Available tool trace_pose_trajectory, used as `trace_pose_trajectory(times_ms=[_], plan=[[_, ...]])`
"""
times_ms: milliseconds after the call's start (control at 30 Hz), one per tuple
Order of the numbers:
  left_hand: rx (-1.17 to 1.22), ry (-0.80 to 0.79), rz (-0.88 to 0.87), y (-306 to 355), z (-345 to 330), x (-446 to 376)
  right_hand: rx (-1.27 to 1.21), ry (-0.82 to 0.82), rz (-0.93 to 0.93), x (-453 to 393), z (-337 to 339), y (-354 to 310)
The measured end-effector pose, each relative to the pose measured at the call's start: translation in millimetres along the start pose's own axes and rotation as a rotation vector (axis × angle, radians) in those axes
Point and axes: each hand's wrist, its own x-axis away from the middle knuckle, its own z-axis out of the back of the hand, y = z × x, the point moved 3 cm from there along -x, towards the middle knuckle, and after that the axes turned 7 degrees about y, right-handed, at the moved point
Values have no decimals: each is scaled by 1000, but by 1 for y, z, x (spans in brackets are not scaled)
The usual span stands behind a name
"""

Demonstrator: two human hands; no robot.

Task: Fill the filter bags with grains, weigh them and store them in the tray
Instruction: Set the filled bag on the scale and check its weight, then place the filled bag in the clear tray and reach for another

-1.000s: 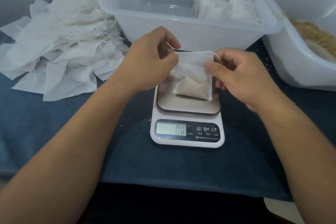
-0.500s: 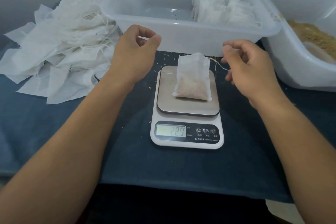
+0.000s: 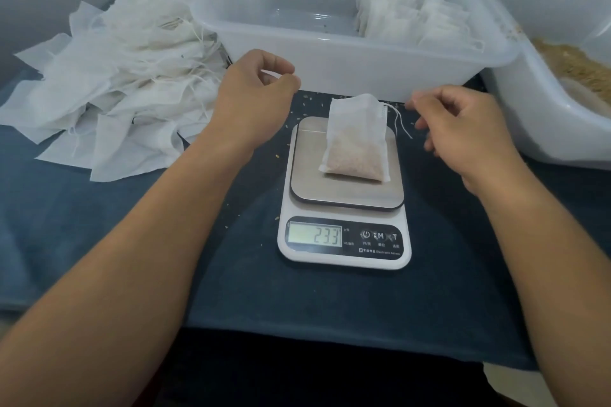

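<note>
Scale (image 3: 344, 231), white plastic with a steel weighing plate, stands on the dark blue cloth (image 3: 99, 241); its display shows the digits 233. White filter bag (image 3: 357, 139), partly filled with pale grain, lies on the plate, its drawstring (image 3: 401, 122) trailing off to the right. Left hand (image 3: 254, 99) hovers left of the bag, fingers loosely curled, gripping nothing. Right hand (image 3: 463, 132) hovers right of the bag, fingers loosely curled beside the drawstring; whether they touch it cannot be told. Translucent plastic tray (image 3: 330, 66) behind the scale holds filled bags (image 3: 413, 16) at its right end. Heap of empty white filter bags (image 3: 115, 76) lies at left. White container of grain (image 3: 575, 69) sits at right.
</note>
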Motion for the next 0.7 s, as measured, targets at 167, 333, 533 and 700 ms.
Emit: trace_pose_trajectory(times_ms=[167, 333, 533, 700], plan=[[4, -42, -40, 1, -2, 0, 0, -96, 20, 4, -6, -2], [-35, -112, -144, 5, -8, 5, -39, -200, 60, 12, -13, -13], [9, -185, -209, 13, -11, 14, -144, -239, 192, 21, -14, -31], [332, -583, -227, 28, -12, 32, -352, -227, 288, 27, -1, -52]])
